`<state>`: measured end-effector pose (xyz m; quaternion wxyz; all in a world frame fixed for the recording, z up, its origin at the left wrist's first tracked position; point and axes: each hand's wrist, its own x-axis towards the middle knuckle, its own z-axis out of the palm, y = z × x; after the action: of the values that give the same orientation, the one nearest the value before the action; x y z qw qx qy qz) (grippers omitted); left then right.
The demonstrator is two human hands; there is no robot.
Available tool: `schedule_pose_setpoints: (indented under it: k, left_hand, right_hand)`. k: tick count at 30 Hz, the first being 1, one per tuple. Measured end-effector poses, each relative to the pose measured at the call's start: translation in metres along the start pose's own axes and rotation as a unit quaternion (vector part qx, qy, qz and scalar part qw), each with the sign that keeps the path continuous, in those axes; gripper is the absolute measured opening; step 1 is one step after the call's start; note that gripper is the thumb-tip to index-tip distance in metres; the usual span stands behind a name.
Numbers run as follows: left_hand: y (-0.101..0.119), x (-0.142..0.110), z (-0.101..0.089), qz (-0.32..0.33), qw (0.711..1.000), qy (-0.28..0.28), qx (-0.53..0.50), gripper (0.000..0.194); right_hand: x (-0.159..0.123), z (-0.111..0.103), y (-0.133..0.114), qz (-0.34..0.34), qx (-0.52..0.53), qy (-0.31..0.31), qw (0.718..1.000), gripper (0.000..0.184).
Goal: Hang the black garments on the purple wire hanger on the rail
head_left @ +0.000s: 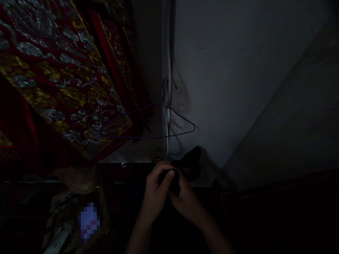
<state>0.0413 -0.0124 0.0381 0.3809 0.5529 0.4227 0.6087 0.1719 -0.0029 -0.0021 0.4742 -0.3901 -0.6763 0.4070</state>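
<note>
Close together at the lower middle, my left hand [158,181] and my right hand [185,197] are closed around a black item [173,181]. It looks like bunched dark cloth, but the dim light hides its kind. My left thumb lies on top of it, and the right fingers are mostly hidden behind it. A black, looped shape [195,162] stands out just beyond my right hand; whether it belongs to the held item I cannot tell. Above my hands a thin purple clothes hanger [148,137] hangs with nothing on it.
Red cloth with silver and gold embroidery [66,95] hangs at the left. A pale cable [168,53] runs down the grey wall [225,70]. At the lower left, a bag-like object [82,180] sits near a blurred-out bluish patch [89,220]. The lower right is very dark.
</note>
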Motion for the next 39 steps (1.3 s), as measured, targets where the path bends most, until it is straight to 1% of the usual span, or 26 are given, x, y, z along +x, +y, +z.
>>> schedule_pose_setpoints:
  k: [2,3,4,6,7,8,10,12,13,14,15,17,18,19,20,21,23,25,26,28,29,31,34,36,37,39]
  left_hand:
    - [0.007,0.004,0.002,0.048,0.996,-0.051,0.047,0.021]
    - [0.006,0.006,0.0,0.051,0.995,-0.074,0.052,0.028]
    - [0.004,0.009,-0.003,0.039,0.993,-0.102,0.05,0.037]
    - [-0.005,0.014,-0.01,-0.015,0.984,-0.17,0.059,0.057]
    - [-0.011,0.016,-0.013,-0.045,0.973,-0.214,0.078,0.066]
    - [-0.017,0.017,-0.016,-0.068,0.959,-0.255,0.106,0.072]
    - [-0.026,0.018,-0.023,-0.08,0.927,-0.321,0.178,0.071]
    - [-0.03,0.018,-0.033,-0.071,0.892,-0.361,0.261,0.061]
    - [-0.031,0.018,-0.04,-0.065,0.878,-0.367,0.302,0.057]
    - [-0.03,0.019,-0.048,-0.057,0.864,-0.368,0.338,0.053]
    - [-0.029,0.02,-0.058,-0.05,0.854,-0.367,0.365,0.051]
    - [-0.026,0.022,-0.079,-0.041,0.85,-0.354,0.387,0.047]
    - [-0.024,0.023,-0.089,-0.045,0.854,-0.344,0.387,0.045]
    - [-0.023,0.025,-0.099,-0.056,0.858,-0.33,0.39,0.044]
    - [-0.022,0.027,-0.109,-0.067,0.861,-0.311,0.397,0.044]
    - [-0.021,0.029,-0.118,-0.071,0.865,-0.286,0.407,0.044]
    - [-0.022,0.034,-0.134,-0.052,0.876,-0.229,0.422,0.043]
    - [-0.025,0.04,-0.147,-0.024,0.887,-0.177,0.426,0.042]
    - [-0.027,0.043,-0.153,-0.015,0.89,-0.154,0.428,0.043]
    - [-0.029,0.05,-0.163,0.003,0.893,-0.102,0.439,0.045]
    - [-0.029,0.053,-0.167,0.013,0.893,-0.074,0.443,0.044]
    - [-0.025,0.059,-0.171,0.03,0.895,-0.019,0.444,0.04]
    - [-0.013,0.066,-0.168,0.01,0.902,0.035,0.431,0.036]
    - [-0.001,0.069,-0.159,0.012,0.908,0.058,0.414,0.038]
    - [0.005,0.072,-0.153,0.027,0.913,0.069,0.402,0.039]
    - [0.017,0.078,-0.137,0.082,0.92,0.091,0.373,0.04]
  right_hand:
    - [0.007,-0.006,-0.01,0.036,0.041,-0.023,0.998,0.033]
    - [0.01,-0.012,-0.015,0.066,0.054,-0.032,0.996,0.029]
    - [0.014,-0.02,-0.02,0.103,0.062,-0.04,0.992,0.026]
    - [0.021,-0.038,-0.031,0.173,0.061,-0.061,0.981,0.02]
    - [0.025,-0.048,-0.036,0.193,0.053,-0.071,0.977,0.019]
    - [0.029,-0.058,-0.042,0.194,0.039,-0.079,0.977,0.018]
    - [0.039,-0.075,-0.053,0.139,-0.001,-0.1,0.985,0.014]
    - [0.05,-0.091,-0.064,0.032,-0.051,-0.108,0.992,0.015]
    - [0.056,-0.098,-0.068,-0.027,-0.072,-0.096,0.992,0.016]
    - [0.062,-0.105,-0.072,-0.08,-0.09,-0.067,0.99,0.018]
    - [0.069,-0.111,-0.074,-0.12,-0.102,-0.015,0.987,0.018]
    - [0.082,-0.118,-0.074,-0.149,-0.094,0.116,0.977,0.018]
    - [0.089,-0.119,-0.073,-0.141,-0.07,0.176,0.972,0.017]
    - [0.097,-0.118,-0.071,-0.118,-0.036,0.217,0.968,0.018]
    - [0.105,-0.115,-0.067,-0.091,-0.001,0.233,0.968,0.019]
    - [0.114,-0.11,-0.063,-0.066,0.027,0.223,0.972,0.02]
    - [0.13,-0.098,-0.052,-0.024,0.034,0.16,0.986,0.023]
    - [0.143,-0.087,-0.038,0.015,-0.019,0.098,0.995,0.027]
    - [0.146,-0.084,-0.032,0.035,-0.048,0.082,0.995,0.033]
    - [0.148,-0.084,-0.023,0.067,-0.086,0.072,0.991,0.047]
    - [0.145,-0.087,-0.021,0.069,-0.101,0.074,0.99,0.052]
    - [0.135,-0.098,-0.025,0.04,-0.137,0.081,0.986,0.055]
    - [0.118,-0.115,-0.046,-0.02,-0.212,0.089,0.973,0.052]
    - [0.11,-0.12,-0.059,-0.031,-0.235,0.082,0.968,0.051]
    - [0.108,-0.12,-0.064,-0.027,-0.235,0.076,0.969,0.051]
    - [0.105,-0.116,-0.066,-0.003,-0.214,0.062,0.975,0.052]
